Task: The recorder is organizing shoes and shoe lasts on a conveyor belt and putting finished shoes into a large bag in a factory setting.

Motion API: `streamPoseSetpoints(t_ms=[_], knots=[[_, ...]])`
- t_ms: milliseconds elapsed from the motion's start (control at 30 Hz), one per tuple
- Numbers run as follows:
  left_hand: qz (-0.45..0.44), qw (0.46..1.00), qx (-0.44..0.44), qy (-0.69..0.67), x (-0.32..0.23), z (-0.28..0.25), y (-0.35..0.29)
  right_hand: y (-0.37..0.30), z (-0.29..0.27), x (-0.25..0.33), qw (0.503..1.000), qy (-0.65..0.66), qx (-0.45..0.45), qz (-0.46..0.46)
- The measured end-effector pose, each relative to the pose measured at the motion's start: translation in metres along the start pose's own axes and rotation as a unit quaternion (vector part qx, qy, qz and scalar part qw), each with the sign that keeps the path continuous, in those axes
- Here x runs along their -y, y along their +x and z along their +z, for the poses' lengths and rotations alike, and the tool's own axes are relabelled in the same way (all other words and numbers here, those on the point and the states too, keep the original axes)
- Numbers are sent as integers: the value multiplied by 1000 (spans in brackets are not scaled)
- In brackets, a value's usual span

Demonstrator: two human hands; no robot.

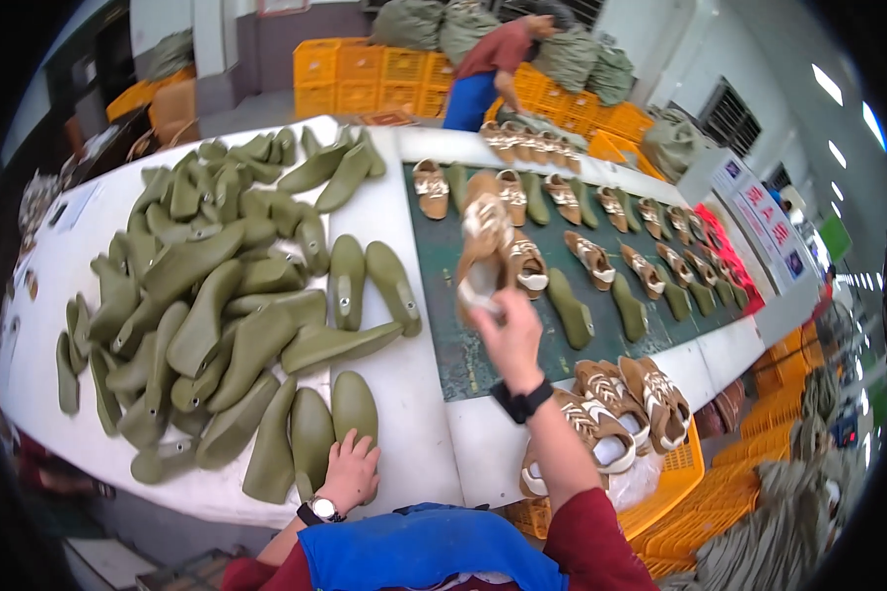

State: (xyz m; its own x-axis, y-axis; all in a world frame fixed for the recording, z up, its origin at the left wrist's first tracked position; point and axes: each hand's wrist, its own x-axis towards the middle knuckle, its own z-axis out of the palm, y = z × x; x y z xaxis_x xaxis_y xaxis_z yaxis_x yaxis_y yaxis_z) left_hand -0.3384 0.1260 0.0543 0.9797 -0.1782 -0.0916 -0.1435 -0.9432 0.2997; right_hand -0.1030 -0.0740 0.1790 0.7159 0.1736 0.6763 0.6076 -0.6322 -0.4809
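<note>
My right hand (511, 340) pinches the heel end of a brown shoe (485, 231) with white trim, holding it toe away from me above the green conveyor belt (453, 345). The shoe is slightly blurred and partly covers other shoes behind it. At the near edge of the white table, my left hand (351, 475) lies over the near end of an olive-green shoe last (353, 402), its fingers curved onto it. Beside that hand is another green last (311, 438). On the belt, brown shoes (588, 258) and green lasts (570, 307) lie in rows.
A large heap of green lasts (207, 266) covers the white table (419, 414) on the left. By my right arm, an orange crate (688, 468) holds several brown shoes (650, 399). A person (488, 74) bends over shoes across the belt. A sign board (759, 222) stands at the right.
</note>
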Motion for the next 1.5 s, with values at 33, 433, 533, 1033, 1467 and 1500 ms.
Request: streamPoseSetpoints(t_ms=[33,433,533,1033,1467,1500], knots=[[-17,1000,-6,-16,1,3,-1,22,12,-6,1000,-12,-17,-22],[-33,991,63,-118,7,7,-7,2,197,-194,896,-204,375,127],[-49,988,59,-135,4,6,-14,8,200,-205,916,-131,355,136],[-134,968,-169,-131,4,-5,-48,-54,82,104,841,181,496,-117],[-321,937,-72,-122,80,15,-125,-234,124,112,903,86,417,-50],[-316,941,-47,-111,79,13,-123,-234,127,112,912,84,401,-33]])
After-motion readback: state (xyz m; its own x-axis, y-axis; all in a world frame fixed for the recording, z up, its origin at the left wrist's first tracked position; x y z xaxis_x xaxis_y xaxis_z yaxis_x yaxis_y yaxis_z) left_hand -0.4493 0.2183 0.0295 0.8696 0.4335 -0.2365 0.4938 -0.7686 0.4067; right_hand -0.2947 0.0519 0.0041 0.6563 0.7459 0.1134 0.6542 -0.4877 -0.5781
